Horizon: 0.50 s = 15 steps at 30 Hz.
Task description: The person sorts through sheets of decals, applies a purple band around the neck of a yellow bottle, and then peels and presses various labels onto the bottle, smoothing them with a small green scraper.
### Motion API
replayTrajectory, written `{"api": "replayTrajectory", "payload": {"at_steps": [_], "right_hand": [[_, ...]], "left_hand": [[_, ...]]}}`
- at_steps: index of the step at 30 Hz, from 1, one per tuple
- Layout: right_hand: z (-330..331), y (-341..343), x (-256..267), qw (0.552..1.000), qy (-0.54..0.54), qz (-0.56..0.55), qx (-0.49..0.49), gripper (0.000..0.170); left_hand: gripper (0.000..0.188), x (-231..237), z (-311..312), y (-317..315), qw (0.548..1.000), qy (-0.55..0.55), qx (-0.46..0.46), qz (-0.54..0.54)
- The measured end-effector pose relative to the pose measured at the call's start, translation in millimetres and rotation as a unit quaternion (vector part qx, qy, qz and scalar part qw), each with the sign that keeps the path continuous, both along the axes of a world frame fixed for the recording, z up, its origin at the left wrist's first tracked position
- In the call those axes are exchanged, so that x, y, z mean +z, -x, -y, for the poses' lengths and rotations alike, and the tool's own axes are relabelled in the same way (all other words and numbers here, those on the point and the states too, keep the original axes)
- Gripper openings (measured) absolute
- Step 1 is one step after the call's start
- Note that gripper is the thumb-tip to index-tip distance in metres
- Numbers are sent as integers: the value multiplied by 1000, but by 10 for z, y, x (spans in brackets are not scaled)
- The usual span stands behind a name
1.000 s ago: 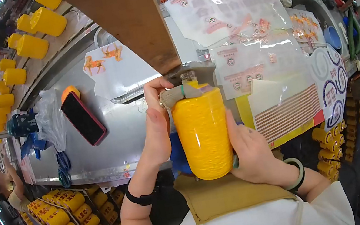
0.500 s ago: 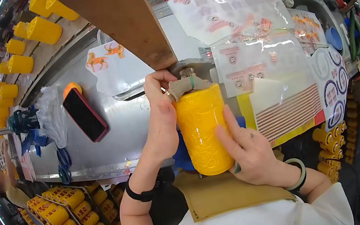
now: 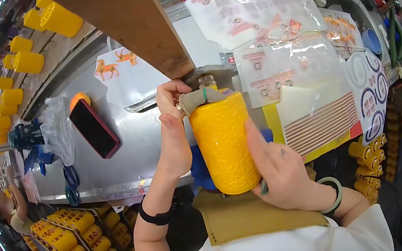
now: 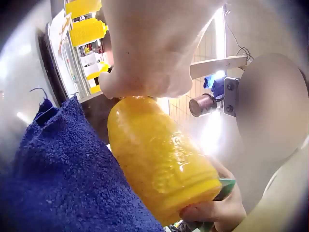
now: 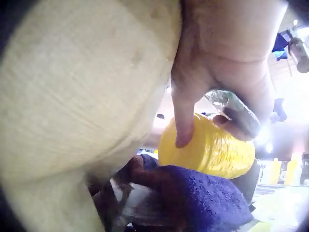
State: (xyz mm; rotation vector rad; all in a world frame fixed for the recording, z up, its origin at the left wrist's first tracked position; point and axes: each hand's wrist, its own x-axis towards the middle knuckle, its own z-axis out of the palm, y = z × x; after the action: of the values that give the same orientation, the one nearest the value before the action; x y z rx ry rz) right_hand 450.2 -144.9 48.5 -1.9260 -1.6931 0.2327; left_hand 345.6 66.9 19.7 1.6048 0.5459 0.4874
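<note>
Both hands hold a glossy yellow bottle (image 3: 225,148) with an embossed surface, its neck pointing away from the body. The left hand (image 3: 173,135) grips the neck end; a grey-beige cloth finger cover (image 3: 199,98) lies across the bottle's shoulder. At the lower right side is the right hand (image 3: 284,170), its fingers along the wall. A green flat piece (image 4: 226,188) sticks out beside the right hand's digits in the left wrist view. In the right wrist view one digit presses the bottle's base. A blue towel (image 4: 72,169) lies beside the bottle.
A wooden beam (image 3: 122,27) reaches down above the metal table (image 3: 83,175). Printed transfer sheets (image 3: 256,11) cover the right side. A phone (image 3: 95,129) lies at left, near scissors (image 3: 71,185). Yellow bottles (image 3: 63,18) line the back; racks of yellow containers (image 3: 83,244) stand below left.
The right hand's fingers have shifted along the bottle's side, spreading half a second ago and lying closer together now. The bottle has rolled slightly in the hands. The left hand stays at the neck.
</note>
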Motion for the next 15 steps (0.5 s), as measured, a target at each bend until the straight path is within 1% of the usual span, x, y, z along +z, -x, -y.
{"api": "replayTrajectory", "payload": {"at_steps": [1,2,4,5,6,8,9,11,12,14,15], "right_hand": [[-1,-8,-68,999,-19,-9,-35,80],[-14,-13,-42,999,-19,-7,-36,80],[-67,-23,18,996,52,-65,-31,75],[-77,3,1,999,-9,-23,-27,75],[-65,17,50,999,-7,-27,-27,75],[-80,8,222,996,1,17,83,77],[-79,13,156,997,-1,17,82,77],[-74,-5,-34,999,-9,-15,-37,76],[-62,-9,-32,999,-10,-14,-36,76],[-41,-26,-24,994,47,-87,-39,74],[-24,-17,30,997,49,-40,-32,76]], "left_hand": [[101,20,-8,9,1000,-9,-1,-13],[102,38,-9,13,1000,-18,-1,-26],[101,64,-16,2,1000,-16,-3,-19],[101,65,-7,20,1000,-12,-4,-18],[101,43,-5,34,1000,-10,-4,-22],[88,-2,-36,28,999,-33,-20,24],[88,17,-41,31,999,-34,-22,23],[99,60,-49,24,998,-48,-32,-38],[99,56,-46,29,998,-49,-32,-37],[98,24,-40,21,998,-39,-18,-35],[98,45,-38,16,998,-38,-19,-36]]}}
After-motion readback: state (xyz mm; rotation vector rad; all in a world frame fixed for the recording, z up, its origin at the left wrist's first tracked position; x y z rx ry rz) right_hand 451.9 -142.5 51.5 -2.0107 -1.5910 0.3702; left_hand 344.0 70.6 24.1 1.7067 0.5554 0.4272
